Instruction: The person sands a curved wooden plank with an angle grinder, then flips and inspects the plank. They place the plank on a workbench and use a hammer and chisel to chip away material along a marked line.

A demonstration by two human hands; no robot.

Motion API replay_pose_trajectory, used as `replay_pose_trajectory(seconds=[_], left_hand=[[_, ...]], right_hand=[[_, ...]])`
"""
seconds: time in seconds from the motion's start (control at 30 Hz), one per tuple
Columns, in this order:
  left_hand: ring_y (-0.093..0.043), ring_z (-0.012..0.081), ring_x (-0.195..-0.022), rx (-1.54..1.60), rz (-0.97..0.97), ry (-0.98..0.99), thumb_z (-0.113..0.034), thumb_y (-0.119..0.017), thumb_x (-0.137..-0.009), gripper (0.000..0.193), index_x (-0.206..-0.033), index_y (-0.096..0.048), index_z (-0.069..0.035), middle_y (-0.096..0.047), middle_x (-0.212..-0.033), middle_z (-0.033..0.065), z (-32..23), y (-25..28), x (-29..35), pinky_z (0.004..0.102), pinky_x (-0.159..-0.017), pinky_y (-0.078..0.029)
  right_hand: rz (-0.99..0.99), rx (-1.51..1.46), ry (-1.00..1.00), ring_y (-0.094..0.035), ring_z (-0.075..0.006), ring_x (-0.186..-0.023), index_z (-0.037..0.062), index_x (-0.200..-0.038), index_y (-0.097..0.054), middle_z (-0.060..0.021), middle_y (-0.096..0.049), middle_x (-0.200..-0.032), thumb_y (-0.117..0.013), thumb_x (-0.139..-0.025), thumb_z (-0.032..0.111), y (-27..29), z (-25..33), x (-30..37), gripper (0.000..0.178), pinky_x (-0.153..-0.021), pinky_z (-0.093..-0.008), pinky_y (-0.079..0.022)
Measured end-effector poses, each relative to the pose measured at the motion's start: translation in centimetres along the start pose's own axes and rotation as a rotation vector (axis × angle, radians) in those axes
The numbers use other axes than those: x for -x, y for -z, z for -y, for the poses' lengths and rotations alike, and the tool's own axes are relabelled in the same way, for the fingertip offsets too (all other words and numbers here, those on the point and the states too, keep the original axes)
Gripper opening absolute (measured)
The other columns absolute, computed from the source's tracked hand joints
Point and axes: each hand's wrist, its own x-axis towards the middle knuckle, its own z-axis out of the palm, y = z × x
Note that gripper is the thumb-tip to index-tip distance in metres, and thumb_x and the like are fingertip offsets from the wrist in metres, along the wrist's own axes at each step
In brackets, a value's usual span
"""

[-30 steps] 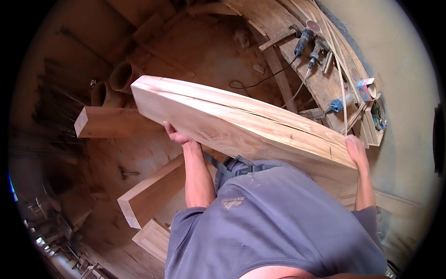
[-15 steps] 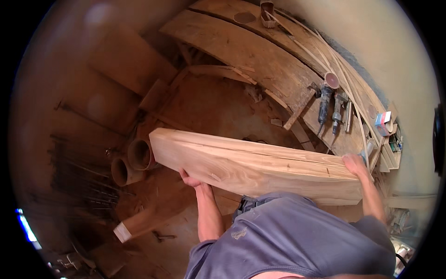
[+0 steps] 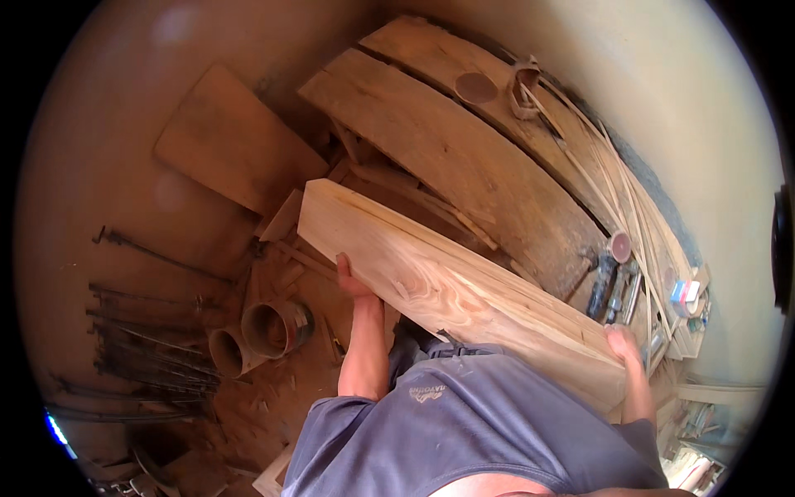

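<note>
A long stack of pale planks (image 3: pixel 439 286), tilted with its broad grained face toward me, lies across the front of my body. Beneath its lower edge near the left end, my left hand (image 3: pixel 358 280) grips it, thumb up against the face. My right hand (image 3: pixel 623 341) is closed over the upper corner at the right end; the planks hide part of its fingers. Behind the planks stands a wooden workbench (image 3: pixel 464 166). On it, beyond my right hand, lie a dark angle grinder (image 3: pixel 604 282) with a round reddish disc and another power tool (image 3: pixel 619 291).
Thin wooden strips (image 3: pixel 617 182) run along the bench's wall side, near a small open box (image 3: pixel 523 87) and a sanding disc (image 3: pixel 476 87). Bar clamps (image 3: pixel 149 356) line the left wall. Two round tubs (image 3: pixel 273 330) lie on the littered floor. A flat panel (image 3: pixel 232 137) leans behind.
The planks have swung: their left end is higher and farther toward the bench, their right end lower. Both hands keep their hold, and my view has turned too.
</note>
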Motion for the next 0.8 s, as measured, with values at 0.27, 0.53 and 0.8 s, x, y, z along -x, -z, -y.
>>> replay_pose_trajectory(seconds=[0.27, 0.53, 0.8], left_hand=[[-0.055, 0.0371, -0.133, -0.047, -0.212, -0.021, -0.048, -0.05, -0.103, 0.065, -0.152, -0.047, -0.005, -0.057, -0.146, 0.0161, 2.2, -7.1, -21.0, 0.0499, -0.115, -0.043], [-0.049, 0.0389, -0.137, -0.22, -0.282, -0.047, -0.046, -0.051, -0.105, 0.067, -0.155, -0.042, -0.003, -0.049, -0.153, 0.0189, -1.0, -13.6, -40.1, 0.0512, -0.115, -0.04], [-0.051, 0.0295, -0.128, -0.52, -0.43, 0.234, -0.022, -0.065, -0.1, 0.06, -0.152, -0.039, -0.006, -0.053, -0.139, 0.0096, 0.0, -17.3, -43.8, 0.0447, -0.116, -0.037]], right_hand=[[0.02, 0.013, 0.157, -0.062, -0.0501, -0.119, -0.0045, -0.109, -0.074, -0.0314, -0.068, -0.118, -0.043, -0.103, 0.043, 3.4, 6.3, -15.5, 0.057, -0.101, -0.0537, -0.047], [-0.033, 0.239, 0.142, -0.065, -0.0448, -0.11, 0.0028, -0.117, -0.066, -0.0283, -0.068, -0.118, -0.036, -0.109, 0.034, 9.7, 19.1, -28.0, 0.045, -0.097, -0.0571, -0.05], [-0.656, -0.152, 0.06, -0.062, -0.0379, -0.122, 0.0075, -0.121, -0.07, -0.018, -0.067, -0.131, -0.049, -0.1, 0.023, 12.1, 34.8, -27.8, 0.033, -0.109, -0.0545, -0.04]])
